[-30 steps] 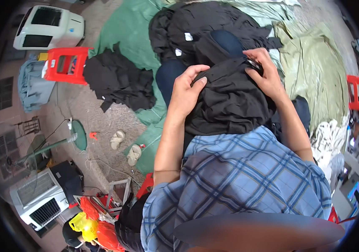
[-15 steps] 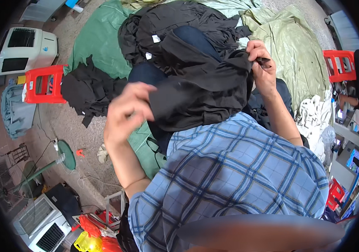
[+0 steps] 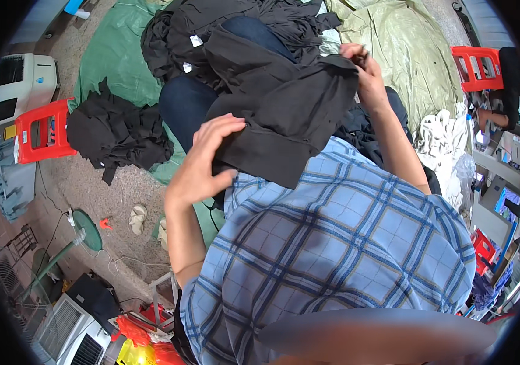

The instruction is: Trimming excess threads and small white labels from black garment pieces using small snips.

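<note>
Head view: the left hand (image 3: 199, 161) lies splayed on the black garment (image 3: 278, 100) (thumb apart, nothing pinched), which spreads across the lap (image 3: 187, 106); the right hand (image 3: 369, 79) grasps its right-hand corner, with a small dark item (image 3: 363, 57) too blurred to identify. Should that pinch slacken, the cloth could slip or bunch, being only lightly held down at left. Since half a second ago, the left hand has settled onto the cloth, which now lies flatter.
</note>
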Motion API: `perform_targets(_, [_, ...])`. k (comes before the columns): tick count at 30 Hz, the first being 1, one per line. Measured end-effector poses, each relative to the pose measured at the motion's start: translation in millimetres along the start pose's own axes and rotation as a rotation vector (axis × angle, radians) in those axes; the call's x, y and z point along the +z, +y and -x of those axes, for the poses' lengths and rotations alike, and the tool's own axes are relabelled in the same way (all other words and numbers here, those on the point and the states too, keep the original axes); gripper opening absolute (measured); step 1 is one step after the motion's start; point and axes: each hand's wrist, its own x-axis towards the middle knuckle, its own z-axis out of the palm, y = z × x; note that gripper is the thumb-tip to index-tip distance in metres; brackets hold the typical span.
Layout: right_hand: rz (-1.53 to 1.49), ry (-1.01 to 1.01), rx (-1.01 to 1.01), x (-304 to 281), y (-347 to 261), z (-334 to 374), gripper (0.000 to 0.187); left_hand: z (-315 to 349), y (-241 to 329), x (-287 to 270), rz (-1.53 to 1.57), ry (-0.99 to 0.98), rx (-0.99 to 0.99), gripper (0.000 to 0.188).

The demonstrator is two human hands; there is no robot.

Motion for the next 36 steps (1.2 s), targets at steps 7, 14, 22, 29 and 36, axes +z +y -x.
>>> perform_targets(7, [0.348,-0.307,0.158,32,-6,-27,0.045,2,-43,8,0.431,0.453,-0.317,0.015])
perform_targets(14, [0.531,-0.335,0.043,71,-6,-50,0.047,13,-76,-13,0.866,0.480,-0.470,0.025])
perform_targets(22, [0.418,-0.498,0.190,57,10,-69,0.016,30,-62,3,0.198,0.250,-0.295,0.077])
perform_targets(29, [0.085,-0.226,0.700,53,2,-82,0.034,21,-98,-19,1.267,0.693,-0.477,0.037])
perform_targets(36, [0.055,-0.303,0.573,36,-21,-71,0.015,35,-121,-41,1.127,0.351,-0.641,0.037])
